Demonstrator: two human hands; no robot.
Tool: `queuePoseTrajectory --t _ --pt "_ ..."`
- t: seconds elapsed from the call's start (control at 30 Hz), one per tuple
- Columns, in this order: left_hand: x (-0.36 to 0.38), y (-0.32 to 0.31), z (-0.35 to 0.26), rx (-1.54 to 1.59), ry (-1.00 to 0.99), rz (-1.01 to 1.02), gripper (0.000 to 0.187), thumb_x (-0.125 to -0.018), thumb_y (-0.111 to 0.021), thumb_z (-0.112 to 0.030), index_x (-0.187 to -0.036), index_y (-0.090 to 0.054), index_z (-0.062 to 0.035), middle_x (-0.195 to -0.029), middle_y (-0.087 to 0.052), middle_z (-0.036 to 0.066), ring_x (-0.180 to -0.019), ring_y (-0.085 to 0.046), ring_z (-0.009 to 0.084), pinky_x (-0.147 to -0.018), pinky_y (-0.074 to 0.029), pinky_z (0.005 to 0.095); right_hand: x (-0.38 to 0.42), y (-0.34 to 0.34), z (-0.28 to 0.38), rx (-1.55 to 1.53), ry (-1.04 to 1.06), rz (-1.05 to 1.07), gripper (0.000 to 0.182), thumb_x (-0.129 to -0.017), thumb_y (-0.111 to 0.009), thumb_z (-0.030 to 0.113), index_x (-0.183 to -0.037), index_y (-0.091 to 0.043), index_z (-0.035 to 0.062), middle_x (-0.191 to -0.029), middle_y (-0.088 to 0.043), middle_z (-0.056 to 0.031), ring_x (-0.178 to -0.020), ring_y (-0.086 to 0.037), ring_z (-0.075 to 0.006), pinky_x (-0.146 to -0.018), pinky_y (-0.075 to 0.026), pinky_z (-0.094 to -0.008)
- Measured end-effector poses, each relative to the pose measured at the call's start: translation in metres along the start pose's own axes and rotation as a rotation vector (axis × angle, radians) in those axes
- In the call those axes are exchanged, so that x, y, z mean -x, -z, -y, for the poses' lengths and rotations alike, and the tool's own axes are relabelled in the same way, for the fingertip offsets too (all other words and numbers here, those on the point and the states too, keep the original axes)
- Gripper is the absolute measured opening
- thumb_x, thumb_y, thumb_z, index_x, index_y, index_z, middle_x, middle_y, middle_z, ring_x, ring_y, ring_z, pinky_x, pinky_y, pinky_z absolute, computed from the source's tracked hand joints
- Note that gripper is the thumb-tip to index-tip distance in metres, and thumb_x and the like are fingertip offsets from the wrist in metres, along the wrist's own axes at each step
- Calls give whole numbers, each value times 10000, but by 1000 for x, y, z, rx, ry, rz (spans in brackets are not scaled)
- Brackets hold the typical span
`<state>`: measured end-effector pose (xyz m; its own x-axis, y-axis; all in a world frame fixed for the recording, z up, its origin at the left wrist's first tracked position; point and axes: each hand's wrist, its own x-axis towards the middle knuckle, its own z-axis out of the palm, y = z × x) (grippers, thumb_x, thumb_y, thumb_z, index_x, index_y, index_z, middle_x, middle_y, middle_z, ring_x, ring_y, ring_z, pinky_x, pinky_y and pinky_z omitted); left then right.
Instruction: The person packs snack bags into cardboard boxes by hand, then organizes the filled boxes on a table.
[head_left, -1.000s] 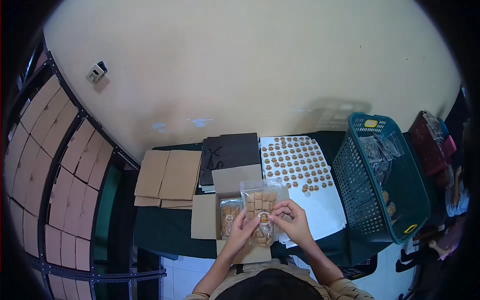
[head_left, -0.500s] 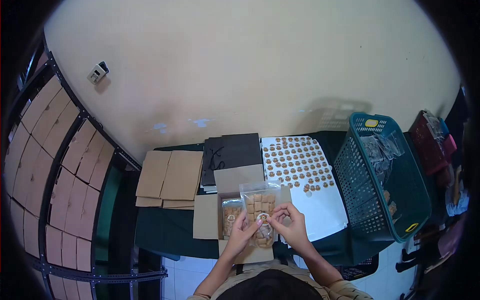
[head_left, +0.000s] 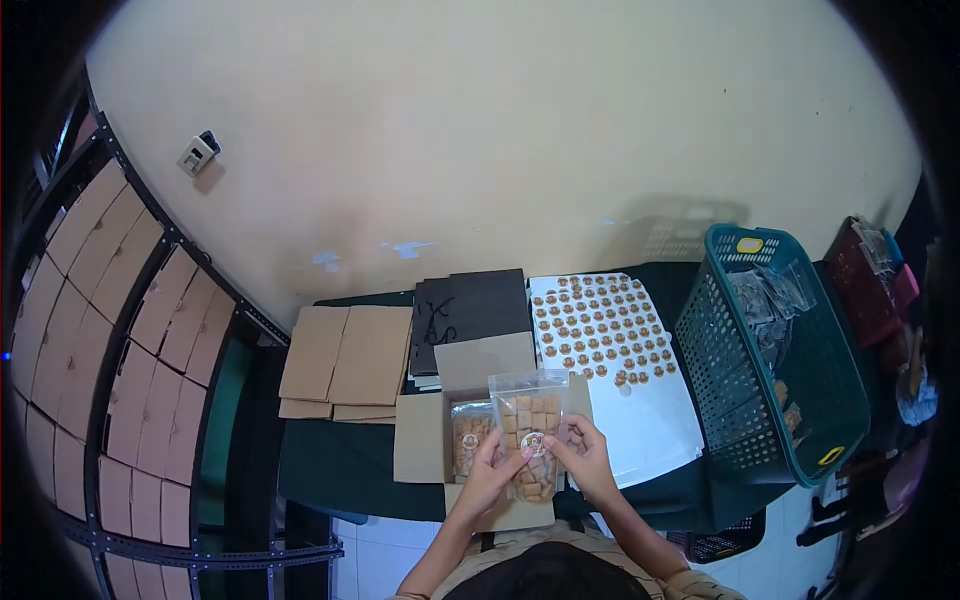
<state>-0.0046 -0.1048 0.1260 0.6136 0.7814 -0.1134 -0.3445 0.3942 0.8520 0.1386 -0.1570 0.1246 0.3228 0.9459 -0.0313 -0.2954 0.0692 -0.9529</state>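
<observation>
both hands, left hand (head_left: 497, 468) and right hand (head_left: 583, 455), pinched a clear snack pouch (head_left: 531, 432) by its sides, held upright above an open cardboard box (head_left: 425, 440) on the surface (head_left: 330, 465).

Round stickers (head_left: 600, 330) — print too small to read.
</observation>
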Motion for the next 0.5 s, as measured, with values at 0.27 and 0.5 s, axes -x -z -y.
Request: queuePoseTrajectory --t 0.27,0.5 --pt "-3 5 1 -103 63 9 518 -828 -546 -14 -1285 -304 -8 -1188 -478 101 -1051 -497 140 -877 -420 285 1 -8 8 247 82 7 234 -773 -616 -6 -982 -511 -18 -948 -591 -80 -879 -556 -94 -748 -459 -223" --pt "-7 2 -4 -102 -32 99 541 -822 -554 -18 -1297 -294 -15 -1193 -475 86 -1066 -484 141 -897 -405 287 -9 -8 13 -101 -46 -2 259 -759 -640 14 -997 -542 -2 -935 -600 -58 -836 -564 -97 -749 -450 -240"
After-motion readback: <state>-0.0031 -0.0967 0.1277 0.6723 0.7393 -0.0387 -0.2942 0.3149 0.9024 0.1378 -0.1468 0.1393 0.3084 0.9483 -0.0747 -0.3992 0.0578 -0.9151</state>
